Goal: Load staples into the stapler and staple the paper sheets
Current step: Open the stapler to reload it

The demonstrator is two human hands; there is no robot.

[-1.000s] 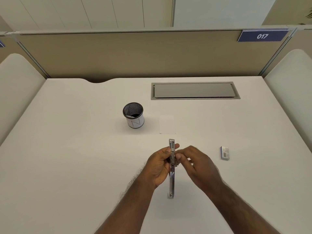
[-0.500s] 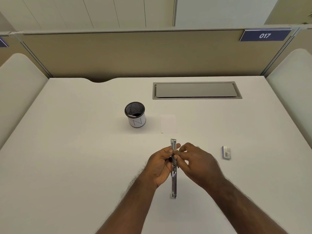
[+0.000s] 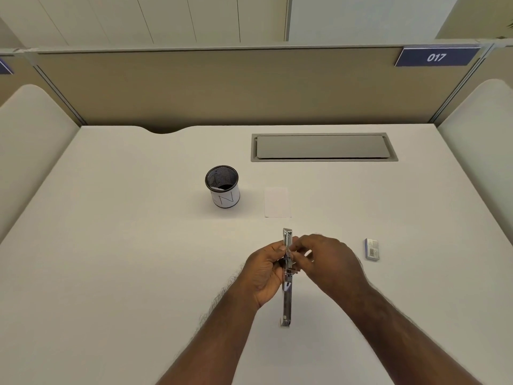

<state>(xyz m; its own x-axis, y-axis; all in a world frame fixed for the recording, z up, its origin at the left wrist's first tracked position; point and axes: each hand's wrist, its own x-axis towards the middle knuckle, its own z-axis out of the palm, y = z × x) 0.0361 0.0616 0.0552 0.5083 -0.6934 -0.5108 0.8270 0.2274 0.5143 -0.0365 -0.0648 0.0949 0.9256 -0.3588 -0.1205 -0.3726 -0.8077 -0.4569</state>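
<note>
A slim metal stapler [image 3: 287,298], swung fully open into one long strip, is held above the white desk in front of me. My left hand [image 3: 263,270] grips its middle from the left. My right hand [image 3: 327,262] pinches at the same spot on the staple channel from the right; whether staples sit between those fingertips is hidden. A small stack of white paper sheets [image 3: 277,202] lies flat on the desk just beyond the stapler. A small box of staples [image 3: 372,249] rests on the desk to the right of my right hand.
A black mesh pen cup [image 3: 223,187] with a white label stands left of the paper. A grey cable hatch [image 3: 323,147] is set into the desk at the back. Beige partition walls close off the desk behind and on both sides.
Both hands have stayed on the stapler. My right fingertips have shifted slightly along the channel and the stapler has barely moved.
</note>
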